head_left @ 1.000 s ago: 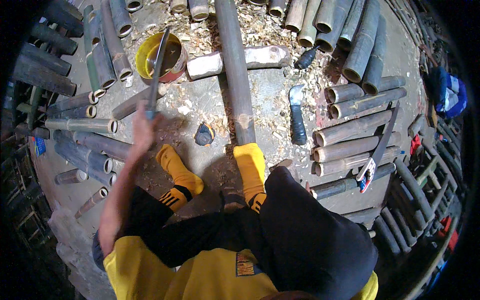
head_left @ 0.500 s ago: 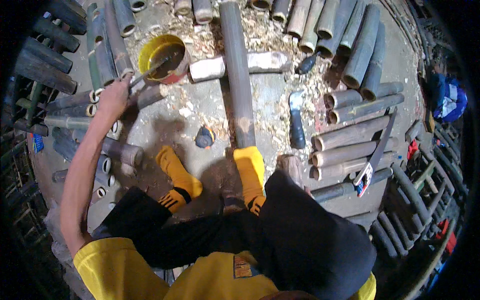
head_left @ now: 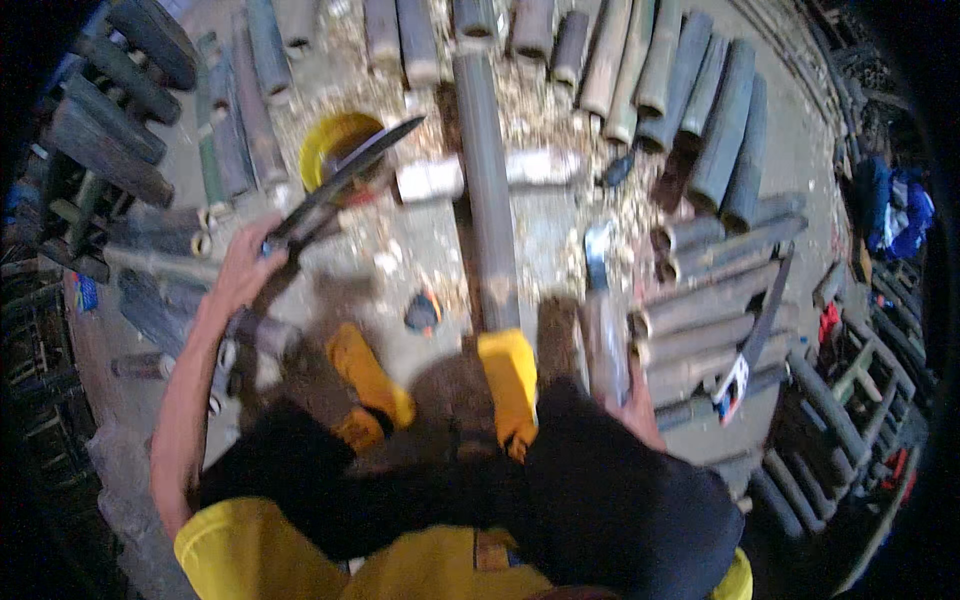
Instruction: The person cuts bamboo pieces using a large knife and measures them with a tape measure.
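My left hand (head_left: 248, 268) is closed around the handle end of a long dark machete (head_left: 352, 165). Its blade slants up and right, over the rim of a yellow bucket (head_left: 318, 150). Beside my right knee, my right hand (head_left: 636, 408) is partly hidden by the dark trouser leg. Its fingers are closed on a pale, blurred wooden piece (head_left: 603, 345), which points away from me. Between the hands a thick bamboo length (head_left: 485, 180) rests across a whitish log (head_left: 430, 180). My right foot (head_left: 510, 375), in a yellow sock, touches its near end.
Cut bamboo tubes (head_left: 725, 140) lie in rows around the work area. A handsaw (head_left: 750, 340) rests on tubes at the right. A dark-handled tool with a shiny head (head_left: 598, 250) lies near the wood shavings (head_left: 545, 85). A small black-and-orange object (head_left: 423, 312) sits between my feet.
My left hand has lifted the machete out of the bucket, drawing it nearer. My right hand has come into fuller view with the pale wooden piece. The whole view has shifted slightly.
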